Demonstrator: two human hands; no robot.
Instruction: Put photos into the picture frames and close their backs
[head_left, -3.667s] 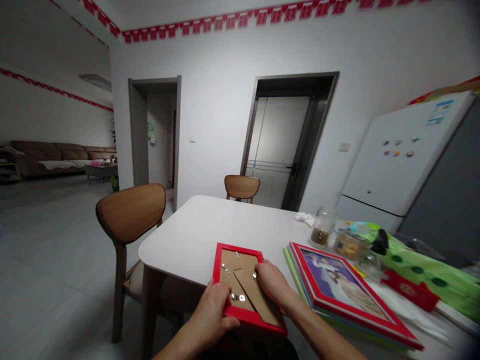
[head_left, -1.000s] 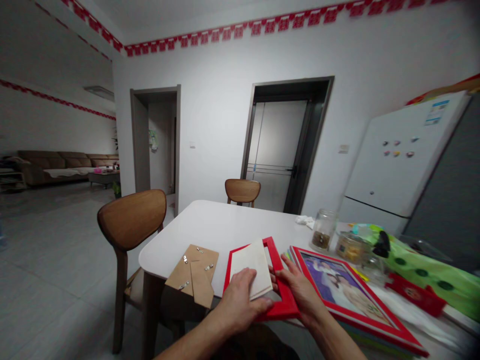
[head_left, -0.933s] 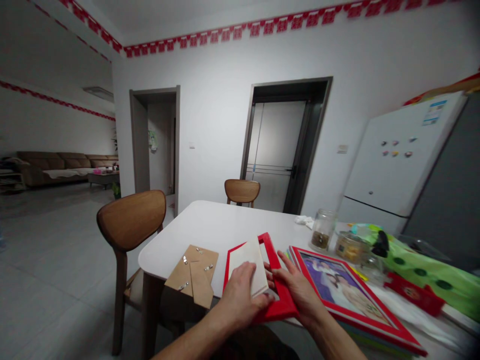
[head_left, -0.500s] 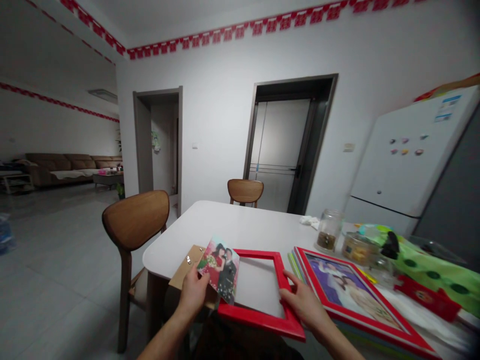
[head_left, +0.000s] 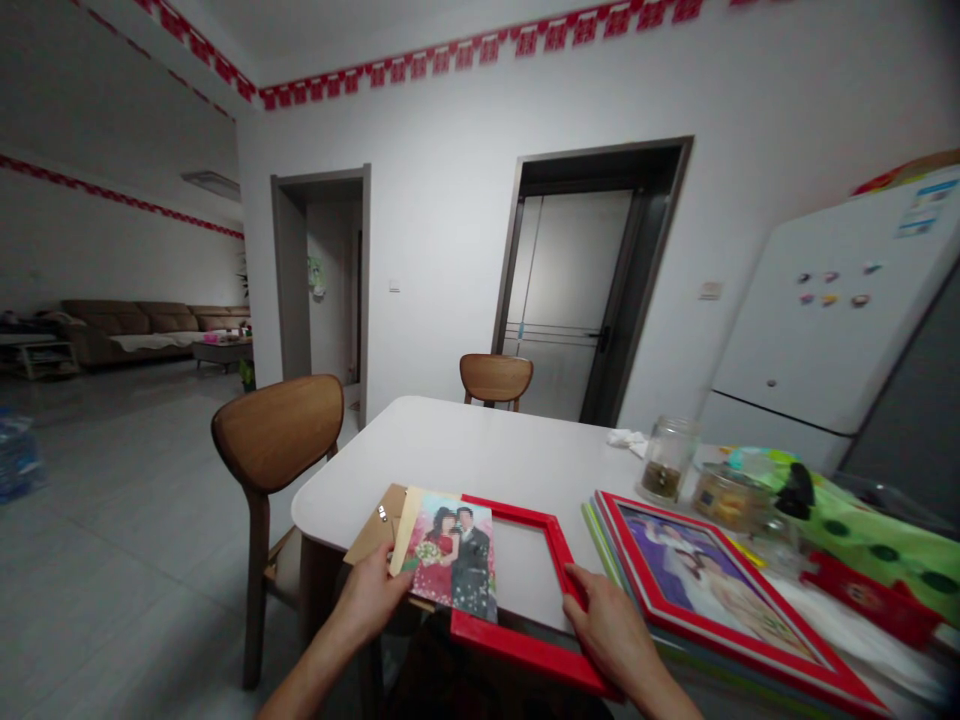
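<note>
Two hands are occupied above the table [head_left: 420, 440]; the photo [head_left: 461, 560] is pinched at its lower-left edge by the nearly closed left hand [head_left: 379, 590]; the empty red frame [head_left: 525, 655], partly behind it, is gripped at its right side by the half-curled right hand [head_left: 604, 620].

The photo [head_left: 455, 553] looks like glossy paper; the near frame [head_left: 525, 652], smooth red plastic; the left chair [head_left: 279, 432], satiny brown wood.
</note>
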